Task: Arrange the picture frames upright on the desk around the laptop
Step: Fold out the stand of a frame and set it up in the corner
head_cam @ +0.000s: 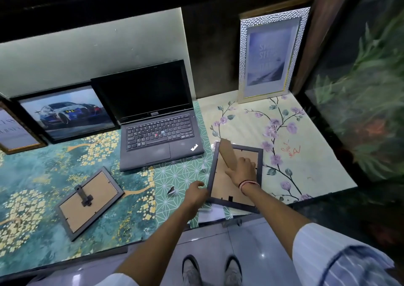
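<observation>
A grey picture frame (pixel 220 189) lies back-up just right of the open black laptop (pixel 157 121). My left hand (pixel 195 193) grips its left edge. My right hand (pixel 241 172) holds its brown cardboard stand (pixel 227 152), which is lifted off the backing. Another grey frame (pixel 89 200) lies face down at the front left, with its stand flat. Upright against the back wall stand a silver frame (pixel 271 54) at the right, a black car-picture frame (pixel 67 113) left of the laptop, and a brown frame (pixel 15 130) at the far left edge.
The desk (pixel 306 154) is covered with patterned paper: teal-gold at the left, green in the middle, floral cream at the right. A glass tank with plants (pixel 360 89) borders the right side. My shoes (pixel 212 270) are on the tiled floor below the desk edge.
</observation>
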